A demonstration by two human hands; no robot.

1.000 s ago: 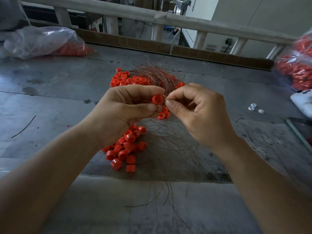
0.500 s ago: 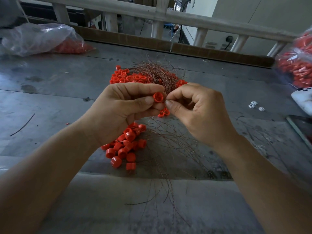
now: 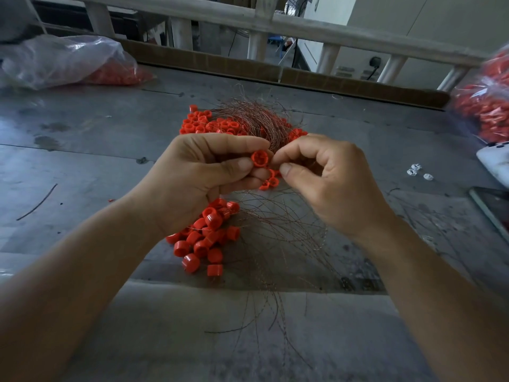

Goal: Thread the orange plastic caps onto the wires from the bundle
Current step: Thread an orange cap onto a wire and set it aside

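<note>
From the head camera I look down on a grey, stained table (image 3: 82,166) with both bare forearms reaching in from the bottom corners. My left hand (image 3: 198,177) is curled closed, its thumb and forefinger pinching one orange cap (image 3: 259,158) held up with its open side facing me, above the table's middle. My right hand (image 3: 327,175) sits just beside it, thumb and forefinger tip pressed together right at the cap's edge, the other fingers loosely bent; whatever it pinches is too fine for me to make out, though I take it to be a wire end.

Behind the hands, the wire bundle (image 3: 253,117) arcs as a thick reddish-brown sheaf, and loose strands (image 3: 281,244) fan out below the hands toward the near edge. A far heap of orange caps (image 3: 209,125) lies against the bundle's left side. A nearer cluster of caps (image 3: 205,238) lies under my left wrist. A few more caps (image 3: 271,183) show just below the held one, between the two hands.

At far left lies a clear plastic bag (image 3: 63,62) with orange pieces inside; another bag of orange parts (image 3: 484,106) sits at the right edge. Small white bits (image 3: 414,170) lie on the table to the right. A pale wooden railing (image 3: 275,22) runs across the back.
</note>
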